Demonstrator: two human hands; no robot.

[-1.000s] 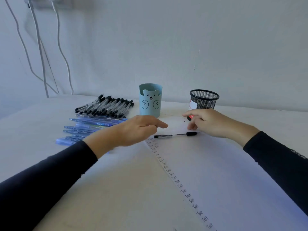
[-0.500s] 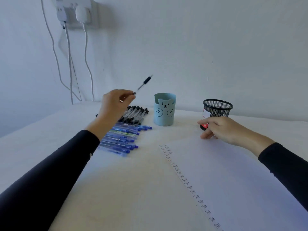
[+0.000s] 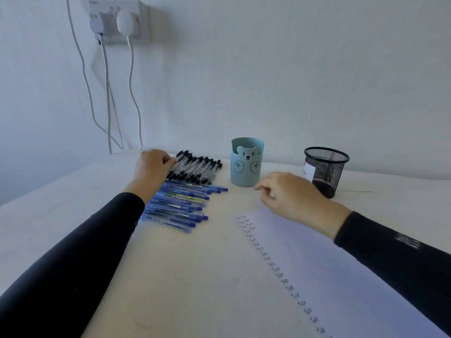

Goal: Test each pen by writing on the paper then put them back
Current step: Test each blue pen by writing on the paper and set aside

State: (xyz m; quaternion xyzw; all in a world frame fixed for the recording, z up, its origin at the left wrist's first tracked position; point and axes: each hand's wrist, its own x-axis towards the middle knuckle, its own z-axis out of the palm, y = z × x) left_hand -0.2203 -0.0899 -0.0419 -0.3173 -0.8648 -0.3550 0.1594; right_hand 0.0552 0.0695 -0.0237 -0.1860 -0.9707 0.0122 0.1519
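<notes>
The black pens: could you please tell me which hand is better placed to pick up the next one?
Left, probably. The left hand lies at the row of black pens, fingers on its left end. The right hand hovers empty near the paper, beyond the bear cup.

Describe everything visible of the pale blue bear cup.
The bear cup is a pale blue round holder, matte like plastic, with a bear's face standing up at its notched front rim and two drawn paws below. It stands upright on the table, between the black pens and the mesh pot, touching neither.
</notes>
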